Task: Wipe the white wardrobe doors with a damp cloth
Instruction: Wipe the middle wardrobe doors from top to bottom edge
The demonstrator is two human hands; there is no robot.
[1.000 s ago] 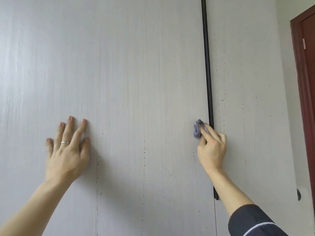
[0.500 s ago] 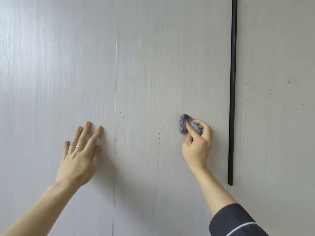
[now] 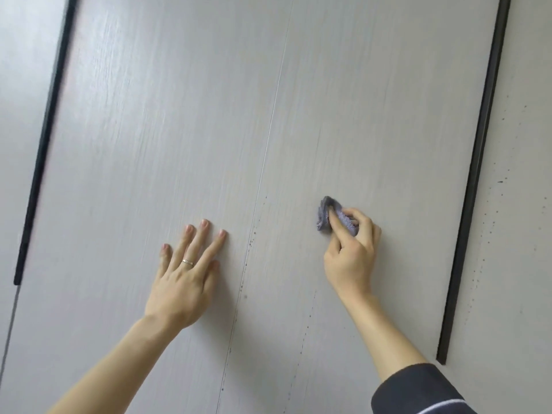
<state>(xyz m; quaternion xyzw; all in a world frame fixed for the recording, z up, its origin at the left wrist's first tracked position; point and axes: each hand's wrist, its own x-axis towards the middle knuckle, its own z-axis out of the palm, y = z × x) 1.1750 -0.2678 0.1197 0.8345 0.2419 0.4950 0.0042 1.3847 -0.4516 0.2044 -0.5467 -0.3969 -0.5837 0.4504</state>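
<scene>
White wood-grain wardrobe doors (image 3: 179,115) fill the view, with a thin seam running down between two panels. My right hand (image 3: 351,252) grips a small bunched grey-blue cloth (image 3: 325,215) and presses it against the right panel, right of the seam. My left hand (image 3: 185,273) lies flat on the left panel, fingers spread, a ring on one finger. Small dark specks dot the seam below the hands and the door at far right.
A long black strip handle (image 3: 475,174) runs down the right side, ending near the lower right. Another black strip handle (image 3: 41,144) runs down the far left. More speckled white door (image 3: 519,234) lies right of the right handle.
My right hand has carried the cloth leftwards, away from the right black handle across the panel. The view has swung left and tilted, bringing the left handle into sight. My left hand stays flat.
</scene>
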